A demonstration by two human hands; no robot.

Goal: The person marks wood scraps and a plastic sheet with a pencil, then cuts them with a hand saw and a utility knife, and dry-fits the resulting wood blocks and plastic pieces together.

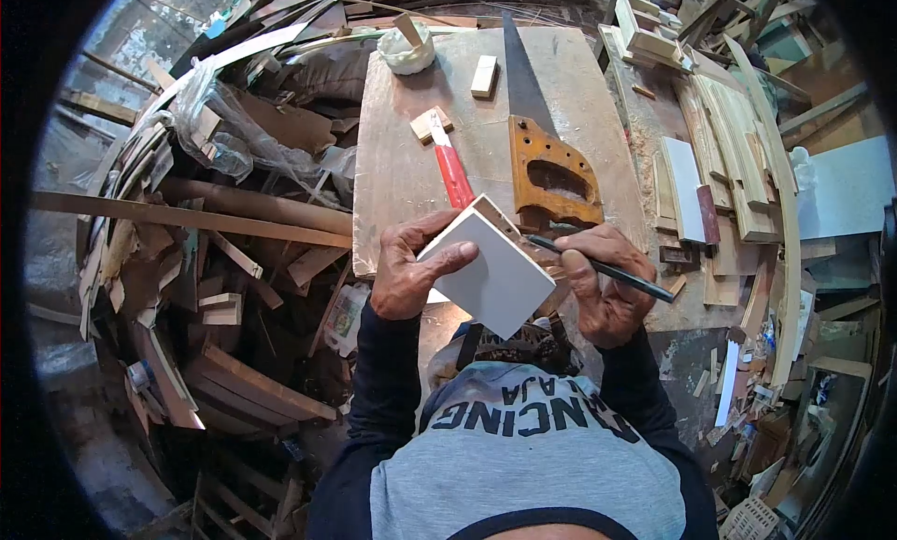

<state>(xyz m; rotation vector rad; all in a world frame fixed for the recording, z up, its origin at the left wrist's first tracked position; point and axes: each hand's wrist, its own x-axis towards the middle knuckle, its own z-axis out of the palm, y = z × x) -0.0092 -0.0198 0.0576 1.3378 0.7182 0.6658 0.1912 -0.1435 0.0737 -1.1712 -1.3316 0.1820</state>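
My left hand [417, 262] is closed around a small white-faced wooden box [491, 274], its thumb lying flat on the white face. The box is tilted, with a narrow wooden side turned away from me. In my right hand [609, 286] is a slim dark pen [612, 271], pinched between thumb and fingers. The pen's tip is at or close to the box's right edge; contact is hard to make out. Just beyond lies a handsaw [558, 173] with a wooden handle. A red-handled tool [452, 171] rests beside it, its pale end on a small wood block [425, 126].
The worktable [392, 185] carries a white tub [406, 52] with a stick in it and a pale block [484, 77]. Wood strips [733, 148] are stacked to the right. A long plank [196, 218] juts in from the left over piled scraps.
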